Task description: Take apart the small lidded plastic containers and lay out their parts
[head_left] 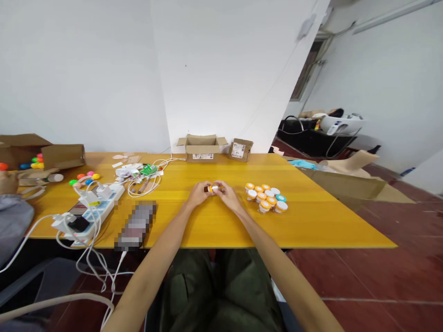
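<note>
Left hand [199,193] and right hand [226,193] pinch one small jar [213,188] between them over the table [311,221] middle (lid state unclear), cluster of capped jars [266,198] waiting just right, apparently untouched.

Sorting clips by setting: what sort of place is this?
Probably a makeshift workroom or office: a yellow table against bare white walls, opened cardboard boxes, a power strip crowded with chargers, and small jars.

Left hand [200,193] meets right hand [226,194] — fingers curled.
</note>
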A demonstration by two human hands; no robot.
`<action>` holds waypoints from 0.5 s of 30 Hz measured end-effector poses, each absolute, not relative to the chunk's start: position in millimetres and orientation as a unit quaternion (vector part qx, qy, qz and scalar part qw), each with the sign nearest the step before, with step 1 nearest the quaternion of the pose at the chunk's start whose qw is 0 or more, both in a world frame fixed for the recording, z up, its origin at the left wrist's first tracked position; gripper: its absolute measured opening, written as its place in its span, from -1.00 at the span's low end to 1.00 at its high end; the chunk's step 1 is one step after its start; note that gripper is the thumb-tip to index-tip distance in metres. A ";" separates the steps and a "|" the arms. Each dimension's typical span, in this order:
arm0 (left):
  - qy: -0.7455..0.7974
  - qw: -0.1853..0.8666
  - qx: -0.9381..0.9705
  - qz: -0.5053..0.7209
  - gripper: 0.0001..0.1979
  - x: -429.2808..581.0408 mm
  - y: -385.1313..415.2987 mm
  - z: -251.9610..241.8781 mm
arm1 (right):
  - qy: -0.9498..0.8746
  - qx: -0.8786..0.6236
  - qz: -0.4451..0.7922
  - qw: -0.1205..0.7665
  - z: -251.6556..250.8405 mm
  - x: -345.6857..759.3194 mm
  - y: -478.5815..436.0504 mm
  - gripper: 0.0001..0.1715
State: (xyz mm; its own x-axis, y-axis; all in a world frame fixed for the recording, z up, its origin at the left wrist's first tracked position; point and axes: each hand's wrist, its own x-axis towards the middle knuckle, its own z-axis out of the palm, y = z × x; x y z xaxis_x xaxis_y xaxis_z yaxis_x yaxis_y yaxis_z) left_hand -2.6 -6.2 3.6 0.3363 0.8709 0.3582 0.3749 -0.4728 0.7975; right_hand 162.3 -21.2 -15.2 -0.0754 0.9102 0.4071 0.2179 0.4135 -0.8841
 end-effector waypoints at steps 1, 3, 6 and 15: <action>0.415 0.305 0.757 0.402 -0.70 -2.5 -6.3 3.8 | -0.650 -0.436 0.324 0.532 -15.2 162.0 -21.2 -0.64; 0.419 0.299 0.757 0.401 -0.70 -2.4 -6.6 3.8 | -0.634 -0.456 0.313 0.541 -14.9 161.3 -21.0 -0.61; 0.423 0.299 0.758 0.396 -0.72 -2.7 -7.2 4.3 | -0.625 -0.470 0.321 0.534 -13.6 160.8 -21.5 -0.67; 0.424 0.312 0.753 0.396 -0.76 -2.0 -9.4 8.4 | -0.632 -0.449 0.334 0.536 -14.2 160.9 -21.9 -0.62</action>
